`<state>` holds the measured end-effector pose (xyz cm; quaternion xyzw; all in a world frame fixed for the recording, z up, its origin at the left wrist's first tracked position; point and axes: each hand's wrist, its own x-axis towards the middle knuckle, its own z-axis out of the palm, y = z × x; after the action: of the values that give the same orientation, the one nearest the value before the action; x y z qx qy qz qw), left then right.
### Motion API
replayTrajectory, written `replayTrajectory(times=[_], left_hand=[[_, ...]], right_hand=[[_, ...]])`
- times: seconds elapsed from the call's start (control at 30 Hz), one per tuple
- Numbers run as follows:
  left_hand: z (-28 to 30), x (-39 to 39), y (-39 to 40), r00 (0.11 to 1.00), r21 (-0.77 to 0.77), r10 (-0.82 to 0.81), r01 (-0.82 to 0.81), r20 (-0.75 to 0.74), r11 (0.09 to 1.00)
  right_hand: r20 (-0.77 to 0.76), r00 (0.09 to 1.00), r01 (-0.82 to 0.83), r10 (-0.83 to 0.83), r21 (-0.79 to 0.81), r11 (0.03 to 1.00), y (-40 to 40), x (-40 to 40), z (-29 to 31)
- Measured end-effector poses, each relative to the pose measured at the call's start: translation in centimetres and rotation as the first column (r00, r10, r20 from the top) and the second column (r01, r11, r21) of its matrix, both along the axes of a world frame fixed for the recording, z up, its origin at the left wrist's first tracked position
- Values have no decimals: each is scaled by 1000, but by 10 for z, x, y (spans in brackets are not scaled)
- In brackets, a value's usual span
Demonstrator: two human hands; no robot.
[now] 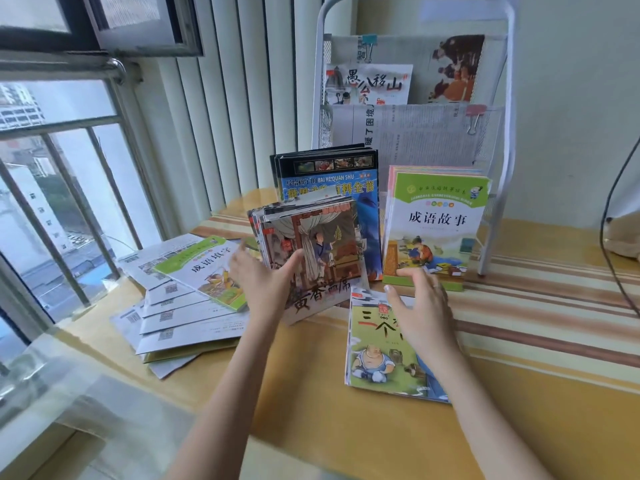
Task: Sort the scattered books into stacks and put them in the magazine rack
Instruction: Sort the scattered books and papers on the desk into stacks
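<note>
My left hand (265,282) grips the left edge of a stack of thin picture books (322,251) held upright on the table, thumb across the front cover. My right hand (420,306) hovers open to the right of that stack, above a flat pile of picture books (375,358) with a green cover. Behind stand a blue-and-black encyclopedia stack (329,174) and a green-covered idiom-story stack (438,230), both leaning at the foot of the white mesh magazine rack (498,140). The rack's pockets hold papers and two picture books.
At the left lie fanned-out white booklets (180,317) with one green book (204,271) on top, close to the window bars. The striped yellow tablecloth (536,341) covers the table. A black cable (609,237) hangs at the far right.
</note>
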<state>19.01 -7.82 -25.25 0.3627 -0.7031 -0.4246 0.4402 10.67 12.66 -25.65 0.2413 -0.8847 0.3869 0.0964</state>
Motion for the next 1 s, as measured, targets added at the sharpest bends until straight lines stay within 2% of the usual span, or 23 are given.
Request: replayTrajectory(times=[0.07,0.13,0.27,0.33,0.43,0.53,0.57,0.63,0.7,0.73,0.8,0.87,0.9,0.93,1.0], left_hand=[[-7,-6,-13,984,116,-175,176,-19,977],[-12,-11,-16,983,127,-178,183,-51,975],[-11,-14,0,993,-28,-39,37,-109,999],[-5,-13,7,985,-107,-70,53,-158,993],[15,-4,17,962,-139,-110,77,-250,987],[45,12,26,918,-45,-143,136,-370,990],[54,16,26,894,26,-175,204,-413,979],[69,20,29,851,214,-258,387,-456,897],[74,18,38,839,367,-372,517,-397,773],[72,16,44,836,428,-424,544,-348,722],[58,9,62,834,511,-493,544,-246,666],[31,-1,80,836,536,-529,515,-144,669],[15,-7,87,838,498,-538,506,-90,704],[2,-13,94,828,410,-560,514,-8,753],[-16,-20,102,778,261,-609,562,157,785]], right_hand=[[54,997,-58,60,-33,998,-6,-1,-6],[72,993,-85,92,-86,993,-8,-1,-14],[32,991,-116,126,-221,968,-7,-2,-19],[10,986,-152,165,-333,931,-8,-1,-12],[-58,974,-219,219,-487,845,-10,1,-1],[-29,955,-261,296,-558,788,-12,5,16],[16,947,-256,321,-567,783,-11,4,23],[145,914,-240,378,-560,793,-8,1,43],[305,822,-224,481,-604,765,5,-4,60],[371,761,-202,532,-644,738,14,-3,66],[485,690,-135,537,-643,754,33,4,67],[519,768,-49,376,-537,842,54,12,47],[534,787,3,308,-503,864,62,15,35],[556,790,38,258,-465,884,67,19,26],[534,841,37,84,-210,977,75,17,8]])
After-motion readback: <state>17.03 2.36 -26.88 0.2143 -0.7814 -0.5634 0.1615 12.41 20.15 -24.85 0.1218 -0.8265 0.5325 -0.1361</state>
